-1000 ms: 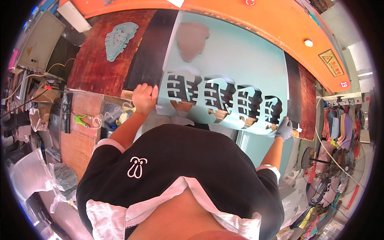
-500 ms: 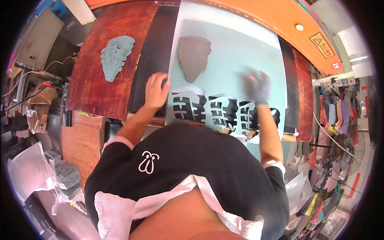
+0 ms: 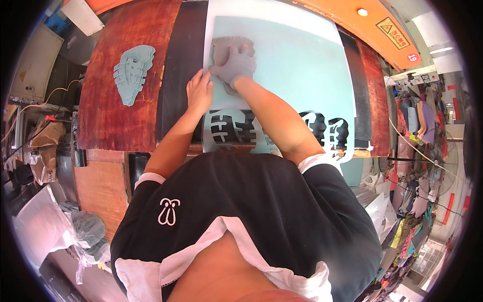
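My right hand [image 3: 237, 66], in a grey glove, lies over a grey-brown cutting die [image 3: 225, 46] with a jagged outline. Its thumb reaches the die's left side and its fingers curl over the upper part; the palm hides the middle. The die rests on a pale blue-green sheet [image 3: 302, 65], near its left edge. My bare left hand [image 3: 200, 91] lies at that same edge, its fingers stretched out, holding nothing. Along the sheet's near side run several cut-out openings [image 3: 337, 132], partly covered by my right forearm.
A stack of jagged blue-green cut pieces [image 3: 133, 74] lies on the reddish board [image 3: 100, 116] at left. Between board and sheet runs a black strip [image 3: 181, 45]. An orange machine beam [image 3: 347, 12] spans the far side. Hanging materials [image 3: 415, 121] crowd the right.
My right hand has swung left from the right part of the sheet onto the cutting die. My left hand stays by the sheet's edge. The whole view has shifted slightly.
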The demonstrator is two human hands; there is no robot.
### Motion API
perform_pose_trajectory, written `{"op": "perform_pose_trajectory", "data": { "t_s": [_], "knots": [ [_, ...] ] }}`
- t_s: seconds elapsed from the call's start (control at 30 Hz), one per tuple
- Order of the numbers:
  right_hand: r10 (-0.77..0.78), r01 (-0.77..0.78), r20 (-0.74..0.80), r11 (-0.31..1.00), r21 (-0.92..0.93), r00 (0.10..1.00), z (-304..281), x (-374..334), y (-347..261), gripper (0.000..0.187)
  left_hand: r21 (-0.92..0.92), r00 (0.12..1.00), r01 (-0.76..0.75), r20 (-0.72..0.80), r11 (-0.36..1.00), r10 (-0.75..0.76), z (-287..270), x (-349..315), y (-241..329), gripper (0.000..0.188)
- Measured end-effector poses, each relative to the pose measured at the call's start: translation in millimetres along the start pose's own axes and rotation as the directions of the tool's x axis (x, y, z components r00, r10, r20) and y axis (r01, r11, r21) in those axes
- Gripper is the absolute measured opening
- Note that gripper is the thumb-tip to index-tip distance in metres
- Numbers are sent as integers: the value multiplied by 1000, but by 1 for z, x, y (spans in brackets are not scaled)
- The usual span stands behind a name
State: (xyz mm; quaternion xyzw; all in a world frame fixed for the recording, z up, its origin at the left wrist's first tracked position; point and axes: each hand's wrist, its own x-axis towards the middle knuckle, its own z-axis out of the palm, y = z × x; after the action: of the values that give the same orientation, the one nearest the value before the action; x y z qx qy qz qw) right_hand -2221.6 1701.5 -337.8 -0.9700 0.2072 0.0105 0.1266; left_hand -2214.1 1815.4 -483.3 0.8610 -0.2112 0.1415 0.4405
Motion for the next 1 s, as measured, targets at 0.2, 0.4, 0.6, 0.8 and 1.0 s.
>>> {"op": "perform_pose_trajectory", "data": {
  "t_s": [0.2,0.4,0.6,0.8,1.0],
  "knots": [
    [-126,240,-210,666,706,969,-15,12,62,83,-9,999,-1,-32,1000,0,-1,-4,6,38],
    [3,146,-342,900,410,940,-27,5,111,80,1,999,4,-52,1000,-4,-8,-12,12,37],
    [80,-82,-279,997,2,957,-20,-9,101,87,15,998,-15,-57,1000,16,-9,-10,14,37],
    [80,-90,-286,996,-22,955,-22,-14,93,84,4,997,-23,-77,1000,23,-9,-10,13,37],
    [54,-57,-287,998,-5,956,-13,-7,105,79,20,997,-27,-67,999,28,-6,-7,13,37]
  ]
}}
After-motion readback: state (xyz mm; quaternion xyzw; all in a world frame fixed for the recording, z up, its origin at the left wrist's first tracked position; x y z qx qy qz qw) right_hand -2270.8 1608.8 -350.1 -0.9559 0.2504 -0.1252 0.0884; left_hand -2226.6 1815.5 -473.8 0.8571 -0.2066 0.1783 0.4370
